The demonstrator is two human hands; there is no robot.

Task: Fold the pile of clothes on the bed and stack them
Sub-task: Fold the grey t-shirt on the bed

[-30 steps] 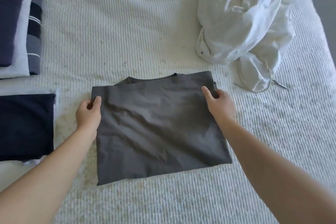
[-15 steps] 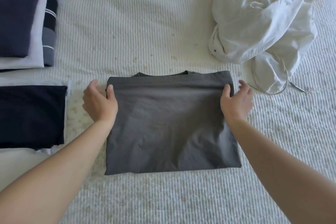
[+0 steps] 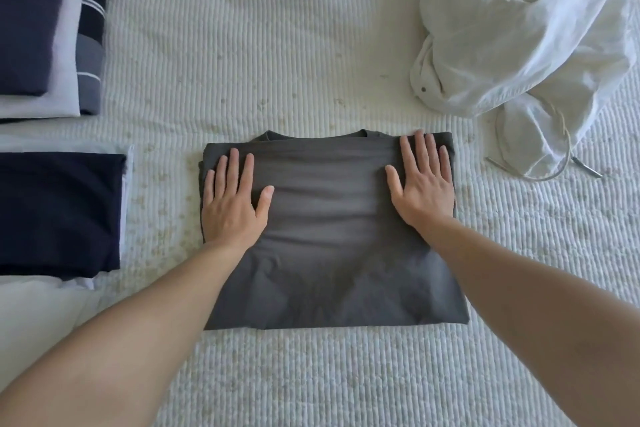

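White crumpled garment (image 3: 526, 28) far right, navy folded stacks (image 3: 52, 211) left

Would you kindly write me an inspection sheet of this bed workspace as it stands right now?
Surface: white ribbed bedspread, lightly wrinkled at the far side.
Job's things: grey shirt folded into a rectangle, lying flat at centre; white garment unfolded and crumpled at far right; near stack with a dark navy piece on top at left; far stack of navy, pale and striped pieces at far left.
Clutter: nothing seen.
Grippers: left hand and right hand both flat on the grey shirt, fingers straight, near its far corners.
Cables: none; only the white garment's drawstring trailing on the bedspread.
Surroundings: nothing seen beyond the bed.
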